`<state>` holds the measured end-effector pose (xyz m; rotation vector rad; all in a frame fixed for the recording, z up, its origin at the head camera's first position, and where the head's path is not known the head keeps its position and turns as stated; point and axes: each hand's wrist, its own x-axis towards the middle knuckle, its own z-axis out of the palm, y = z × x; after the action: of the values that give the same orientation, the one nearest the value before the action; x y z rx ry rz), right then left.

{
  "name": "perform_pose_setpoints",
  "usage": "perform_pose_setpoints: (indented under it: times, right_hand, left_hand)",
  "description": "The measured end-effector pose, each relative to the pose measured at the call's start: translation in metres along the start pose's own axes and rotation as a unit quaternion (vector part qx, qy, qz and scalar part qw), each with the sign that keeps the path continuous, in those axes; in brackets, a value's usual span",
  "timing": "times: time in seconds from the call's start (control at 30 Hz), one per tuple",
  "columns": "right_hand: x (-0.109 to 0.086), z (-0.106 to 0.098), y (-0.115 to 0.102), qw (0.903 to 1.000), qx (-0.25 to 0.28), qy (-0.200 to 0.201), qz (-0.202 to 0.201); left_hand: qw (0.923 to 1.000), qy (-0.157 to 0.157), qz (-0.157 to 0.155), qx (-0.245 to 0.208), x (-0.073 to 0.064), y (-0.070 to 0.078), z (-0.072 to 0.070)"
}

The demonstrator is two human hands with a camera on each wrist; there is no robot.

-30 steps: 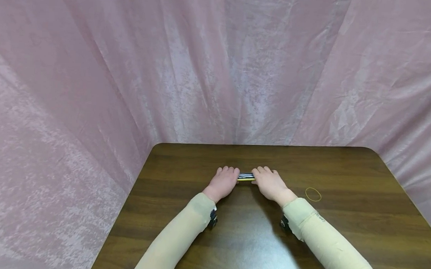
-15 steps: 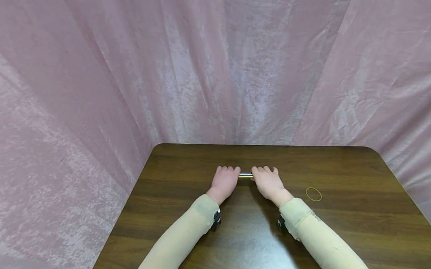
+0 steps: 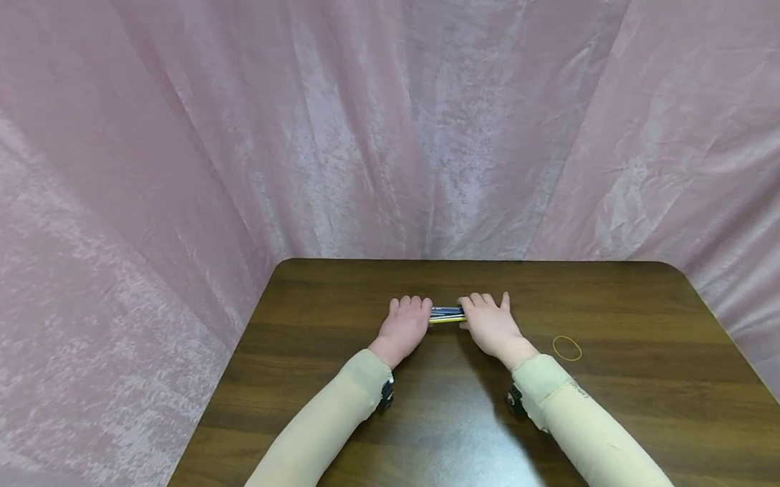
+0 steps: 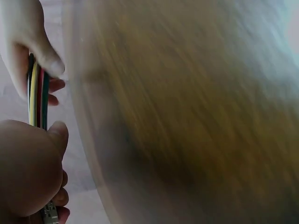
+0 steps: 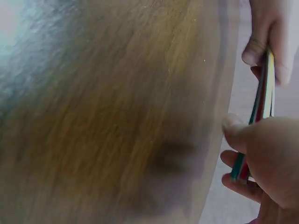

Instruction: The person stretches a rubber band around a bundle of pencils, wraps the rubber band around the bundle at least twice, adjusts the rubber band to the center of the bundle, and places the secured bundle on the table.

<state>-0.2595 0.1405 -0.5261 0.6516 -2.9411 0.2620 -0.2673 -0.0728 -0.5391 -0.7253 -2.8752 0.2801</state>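
Note:
Between the two hands runs a bundle of slim coloured pencils [image 3: 448, 315], lying crosswise to me in the head view. Yellow, red, dark green and black sides show on the pencils [image 4: 39, 100] in the left wrist view. My left hand [image 3: 405, 324] grips the bundle's left part, with the ends poking out below its fingers in that view. At the right part, my right hand [image 3: 490, 324] holds the pencils between thumb and fingers, its little finger lifted away. Green and red ends of the pencils [image 5: 238, 170] stick out past the right palm in the right wrist view.
A thin yellow rubber band [image 3: 567, 360] lies on the brown wooden table [image 3: 649, 396], to the right of my right hand. Pink curtains [image 3: 368, 128] hang behind the table's far edge. Dark wrist cameras sit under both sleeves.
After drawing slightly together, the hands have parted a little, so more of the pencils shows between them. The right hand's little finger has risen. The rubber band has stayed in place.

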Motion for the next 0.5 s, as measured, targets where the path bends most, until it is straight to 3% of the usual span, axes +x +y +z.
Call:
perform_pose_setpoints:
  times: [0.1, 0.5]
  right_hand:
    - [-0.005, -0.003, 0.003, 0.9995, 0.013, -0.025, 0.011]
    - [-0.045, -0.015, 0.031, 0.9929, 0.099, -0.041, 0.05]
  left_hand:
    - [0.9998, -0.02, 0.001, -0.006, -0.002, -0.006, 0.002]
    - [1.0, -0.003, -0.002, -0.009, -0.013, -0.023, 0.004]
